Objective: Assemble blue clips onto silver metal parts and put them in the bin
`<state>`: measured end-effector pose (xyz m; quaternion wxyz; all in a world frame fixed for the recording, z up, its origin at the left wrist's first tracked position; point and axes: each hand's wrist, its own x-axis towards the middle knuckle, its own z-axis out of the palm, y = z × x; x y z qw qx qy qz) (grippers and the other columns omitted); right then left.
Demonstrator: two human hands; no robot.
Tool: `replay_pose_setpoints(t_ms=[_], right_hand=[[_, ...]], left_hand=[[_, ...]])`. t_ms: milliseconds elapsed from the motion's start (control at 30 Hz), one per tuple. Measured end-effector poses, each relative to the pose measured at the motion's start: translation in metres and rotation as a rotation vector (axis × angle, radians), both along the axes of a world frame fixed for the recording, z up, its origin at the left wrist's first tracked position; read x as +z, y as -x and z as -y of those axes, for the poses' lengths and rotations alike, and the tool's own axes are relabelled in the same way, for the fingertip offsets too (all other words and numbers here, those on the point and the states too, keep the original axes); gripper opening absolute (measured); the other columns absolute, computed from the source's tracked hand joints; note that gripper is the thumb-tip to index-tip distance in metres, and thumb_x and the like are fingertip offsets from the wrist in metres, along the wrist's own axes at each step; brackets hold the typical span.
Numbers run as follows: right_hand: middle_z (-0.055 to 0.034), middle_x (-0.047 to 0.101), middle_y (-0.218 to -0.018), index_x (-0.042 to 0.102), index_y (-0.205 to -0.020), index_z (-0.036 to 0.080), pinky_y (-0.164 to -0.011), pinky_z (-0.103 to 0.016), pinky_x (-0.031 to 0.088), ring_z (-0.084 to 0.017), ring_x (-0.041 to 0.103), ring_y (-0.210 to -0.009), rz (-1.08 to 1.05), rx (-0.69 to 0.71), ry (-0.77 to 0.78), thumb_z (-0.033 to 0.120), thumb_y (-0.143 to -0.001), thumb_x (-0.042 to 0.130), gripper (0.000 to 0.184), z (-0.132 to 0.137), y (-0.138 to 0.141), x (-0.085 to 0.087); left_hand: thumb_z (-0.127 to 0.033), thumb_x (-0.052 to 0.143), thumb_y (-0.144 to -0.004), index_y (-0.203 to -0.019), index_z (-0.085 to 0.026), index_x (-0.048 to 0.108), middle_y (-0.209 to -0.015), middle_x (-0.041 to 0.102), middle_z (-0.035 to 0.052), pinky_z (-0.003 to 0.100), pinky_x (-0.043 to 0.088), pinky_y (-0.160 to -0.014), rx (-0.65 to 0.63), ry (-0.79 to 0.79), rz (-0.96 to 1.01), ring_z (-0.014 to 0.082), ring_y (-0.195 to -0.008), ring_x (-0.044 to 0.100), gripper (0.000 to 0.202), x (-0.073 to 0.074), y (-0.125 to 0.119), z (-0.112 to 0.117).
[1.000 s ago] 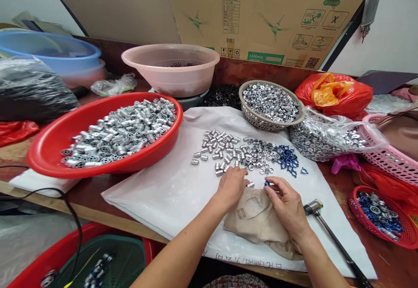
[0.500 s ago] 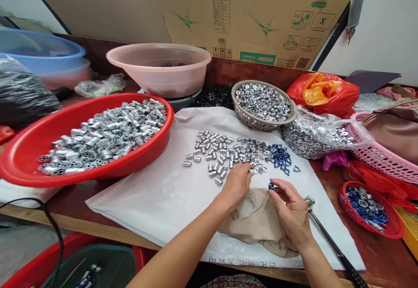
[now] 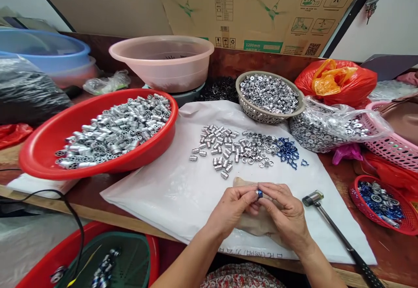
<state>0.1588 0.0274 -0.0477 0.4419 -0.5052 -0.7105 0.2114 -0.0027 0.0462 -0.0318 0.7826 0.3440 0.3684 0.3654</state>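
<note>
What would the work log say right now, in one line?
left hand: pinching blue-silver piece; right hand: pinching same piece; beige cloth: beneath hands; hammer: head on white sheet

The one camera sits on my head and looks forward and down across the table (image 3: 387,255). My left hand (image 3: 233,203) and my right hand (image 3: 284,209) are near it, below the middle of the view. The left edge cuts the blue basin (image 3: 62,65), the right edge the pink basket (image 3: 401,156); farther away, the upper edge cuts the carton (image 3: 246,27).
</note>
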Motion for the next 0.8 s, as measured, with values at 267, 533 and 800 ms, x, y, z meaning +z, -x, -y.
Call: replay_pose_setpoints(t_ms=[267,533,800], right_hand=[[-0.0033,0.072,-0.102,0.068,-0.106,0.029,-0.084,-0.035,0.052,-0.019,0.066,-0.094,-0.071,0.350,0.230,0.024,-0.082,0.061,0.026,0.003,0.002,0.006],[-0.0076,0.071,-0.094,0.070,-0.089,0.022,-0.076,-0.034,0.049,-0.023,0.065,-0.085,0.460,-0.070,0.333,0.022,-0.076,0.062,0.015,-0.099,0.014,0.003],[-0.0034,0.069,-0.087,0.060,-0.100,0.021,-0.071,-0.030,0.050,-0.018,0.064,-0.077,0.453,-0.048,0.322,0.021,-0.080,0.053,0.021,-0.072,0.005,0.004]], left_hand=[[-0.045,0.076,-0.061,-0.060,-0.010,0.061,-0.047,0.055,-0.0005,0.015,0.034,-0.033,-0.156,0.241,0.194,0.0054,-0.036,0.047,0.038,-0.020,0.019,0.009],[-0.021,0.081,-0.060,-0.094,-0.010,0.067,-0.067,0.066,0.0032,0.015,0.049,-0.053,0.239,0.374,0.283,0.0063,-0.053,0.058,0.039,-0.007,0.021,0.017],[-0.019,0.084,-0.055,-0.090,-0.010,0.069,-0.070,0.066,0.0028,0.016,0.051,-0.057,0.312,0.373,0.347,0.0067,-0.055,0.059,0.038,-0.004,0.019,0.009]])
